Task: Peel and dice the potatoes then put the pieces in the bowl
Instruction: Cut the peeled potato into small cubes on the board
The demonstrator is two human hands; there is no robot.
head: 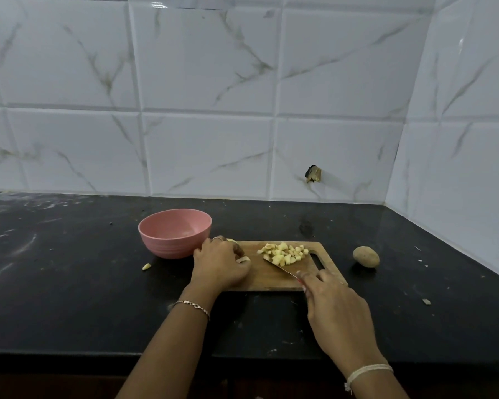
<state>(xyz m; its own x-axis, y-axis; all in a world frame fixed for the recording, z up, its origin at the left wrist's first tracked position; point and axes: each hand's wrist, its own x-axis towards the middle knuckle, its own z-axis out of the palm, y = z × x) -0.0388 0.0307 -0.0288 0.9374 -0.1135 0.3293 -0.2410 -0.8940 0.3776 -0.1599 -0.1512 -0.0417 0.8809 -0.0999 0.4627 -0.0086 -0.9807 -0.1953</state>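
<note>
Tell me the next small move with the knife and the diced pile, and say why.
Probably sweep the diced potato along the cutting board toward the pink bowl with the knife. The right hand already has the blade against the pile, the bowl looks nearly empty, and the left hand is on the board's bowl end.

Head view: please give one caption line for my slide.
Right hand holds knife beside diced potato on cutting board; pink bowl waits.
</note>
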